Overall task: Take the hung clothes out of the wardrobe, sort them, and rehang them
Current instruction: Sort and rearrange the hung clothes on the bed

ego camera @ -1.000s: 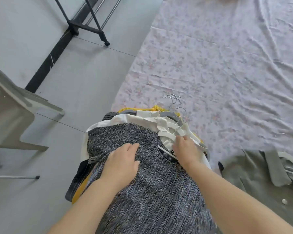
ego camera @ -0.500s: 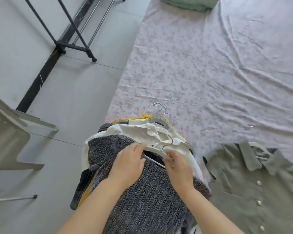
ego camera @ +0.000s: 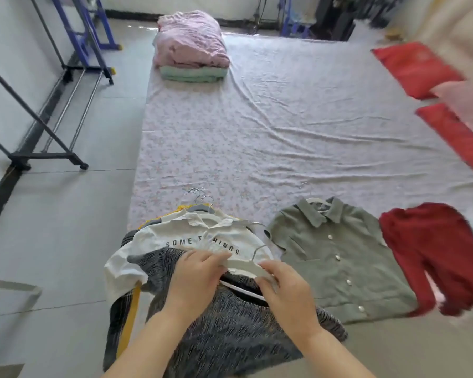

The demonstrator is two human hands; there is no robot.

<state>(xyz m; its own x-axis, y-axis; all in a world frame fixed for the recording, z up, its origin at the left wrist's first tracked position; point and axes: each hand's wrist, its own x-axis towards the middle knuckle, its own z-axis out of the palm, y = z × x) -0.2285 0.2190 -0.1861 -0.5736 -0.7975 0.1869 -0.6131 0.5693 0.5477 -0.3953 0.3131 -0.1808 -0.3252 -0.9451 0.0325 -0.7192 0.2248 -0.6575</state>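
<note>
Left hand (ego camera: 197, 271) has slid up the grey knit top (ego camera: 230, 323) to join right hand (ego camera: 287, 293), both now pinching its white hanger (ego camera: 245, 266) at the neckline, atop the clothes pile (ego camera: 153, 241) at the sheet (ego camera: 284, 132) edge, probably lifting it off for sorting

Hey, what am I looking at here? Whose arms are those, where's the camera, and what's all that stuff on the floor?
No robot here: those are a person's bare arms, filmed by a camera worn on their head, looking forward and down. The left hand and right hand both grip a white hanger at the neck of a grey top, which tops a pile of clothes on hangers, a white shirt just beneath. The pile lies at the edge of a sheet spread on the floor. Right of it lie a green shirt on a hanger and a red garment.
</note>
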